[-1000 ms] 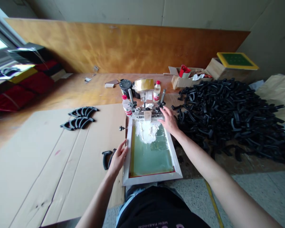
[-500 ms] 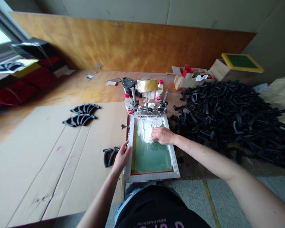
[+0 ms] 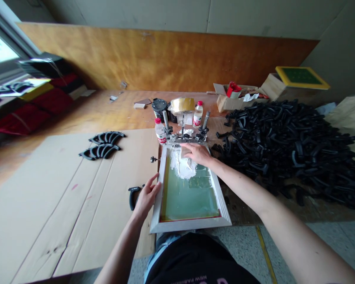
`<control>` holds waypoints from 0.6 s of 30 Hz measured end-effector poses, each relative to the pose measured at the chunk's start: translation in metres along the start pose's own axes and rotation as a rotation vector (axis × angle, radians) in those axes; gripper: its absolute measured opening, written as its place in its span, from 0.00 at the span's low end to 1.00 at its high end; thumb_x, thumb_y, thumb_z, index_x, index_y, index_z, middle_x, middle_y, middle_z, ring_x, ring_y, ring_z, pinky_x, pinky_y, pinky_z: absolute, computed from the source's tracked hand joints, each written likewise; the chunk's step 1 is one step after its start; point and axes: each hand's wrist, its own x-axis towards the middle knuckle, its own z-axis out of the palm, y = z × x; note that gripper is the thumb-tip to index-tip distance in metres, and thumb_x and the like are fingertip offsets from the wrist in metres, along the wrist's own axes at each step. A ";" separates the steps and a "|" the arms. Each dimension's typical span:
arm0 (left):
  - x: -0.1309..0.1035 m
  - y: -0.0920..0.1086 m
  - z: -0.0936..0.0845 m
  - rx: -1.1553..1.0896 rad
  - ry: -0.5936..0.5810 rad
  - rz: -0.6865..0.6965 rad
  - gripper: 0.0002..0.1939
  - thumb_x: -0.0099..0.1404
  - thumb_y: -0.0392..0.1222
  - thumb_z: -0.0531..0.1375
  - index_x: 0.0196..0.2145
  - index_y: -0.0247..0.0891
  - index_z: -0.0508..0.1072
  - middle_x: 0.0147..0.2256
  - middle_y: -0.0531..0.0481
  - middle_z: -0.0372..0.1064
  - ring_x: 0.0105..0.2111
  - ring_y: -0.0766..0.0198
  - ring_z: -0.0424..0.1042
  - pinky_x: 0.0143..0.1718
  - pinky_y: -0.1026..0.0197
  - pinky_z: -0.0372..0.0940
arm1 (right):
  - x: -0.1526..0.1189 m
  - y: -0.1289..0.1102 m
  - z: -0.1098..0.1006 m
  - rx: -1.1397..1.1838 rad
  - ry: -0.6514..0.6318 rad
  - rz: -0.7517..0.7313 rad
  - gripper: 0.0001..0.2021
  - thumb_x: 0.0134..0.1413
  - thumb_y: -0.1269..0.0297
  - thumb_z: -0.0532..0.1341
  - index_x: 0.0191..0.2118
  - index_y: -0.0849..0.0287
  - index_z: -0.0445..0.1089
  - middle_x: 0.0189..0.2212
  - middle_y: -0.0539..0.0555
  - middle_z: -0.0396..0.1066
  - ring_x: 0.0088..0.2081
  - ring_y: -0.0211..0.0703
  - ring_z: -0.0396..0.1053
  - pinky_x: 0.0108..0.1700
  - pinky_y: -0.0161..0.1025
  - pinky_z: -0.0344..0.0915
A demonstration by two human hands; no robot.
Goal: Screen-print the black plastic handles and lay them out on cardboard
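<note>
A silk-screen frame with a pale metal border and green mesh lies in front of me, its near end tilted up. White ink is smeared over the far part of the mesh. My right hand is closed on a small squeegee at the far end of the ink. At the left border is my left hand, thumb and one finger against the edge; its other fingers are partly hidden. Beside it lies a curved black handle. A clamp holds the frame's far end.
A large heap of black handles lies to the right. Two short rows of handles rest on the cardboard at left. Bottles with red caps, a black tub and a tape roll stand behind the clamp.
My right hand has moved the squeegee away from me, toward the clamp. The frame's near end has risen, and my left hand has shifted slightly left, covering one of the nearby handles.
</note>
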 end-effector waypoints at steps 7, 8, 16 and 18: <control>-0.001 0.066 -0.011 -0.265 0.026 0.189 0.31 0.59 0.65 0.59 0.49 0.38 0.75 0.41 0.48 0.74 0.30 0.65 0.71 0.29 0.65 0.65 | 0.015 0.072 -0.041 0.025 0.268 0.406 0.19 0.58 0.66 0.60 0.55 0.55 0.69 0.36 0.51 0.75 0.36 0.42 0.71 0.41 0.37 0.64; 0.004 0.077 -0.009 -0.325 0.032 0.257 0.30 0.59 0.64 0.59 0.50 0.38 0.74 0.43 0.47 0.74 0.33 0.63 0.72 0.31 0.64 0.67 | 0.004 0.083 -0.041 0.034 0.283 0.498 0.15 0.59 0.67 0.58 0.51 0.57 0.71 0.35 0.52 0.75 0.35 0.42 0.71 0.41 0.37 0.65; 0.028 0.100 0.023 -0.563 0.172 0.248 0.26 0.61 0.57 0.59 0.51 0.40 0.70 0.41 0.46 0.73 0.35 0.65 0.72 0.29 0.66 0.67 | -0.071 0.049 0.031 0.097 -0.093 0.231 0.19 0.50 0.64 0.69 0.49 0.56 0.72 0.43 0.55 0.74 0.46 0.46 0.69 0.49 0.43 0.63; 0.018 0.073 0.042 -0.521 0.063 0.091 0.27 0.60 0.58 0.61 0.52 0.39 0.69 0.42 0.44 0.74 0.34 0.64 0.73 0.29 0.65 0.67 | -0.076 0.019 0.041 0.024 -0.113 0.194 0.15 0.51 0.66 0.69 0.46 0.55 0.74 0.43 0.55 0.72 0.48 0.48 0.67 0.51 0.45 0.62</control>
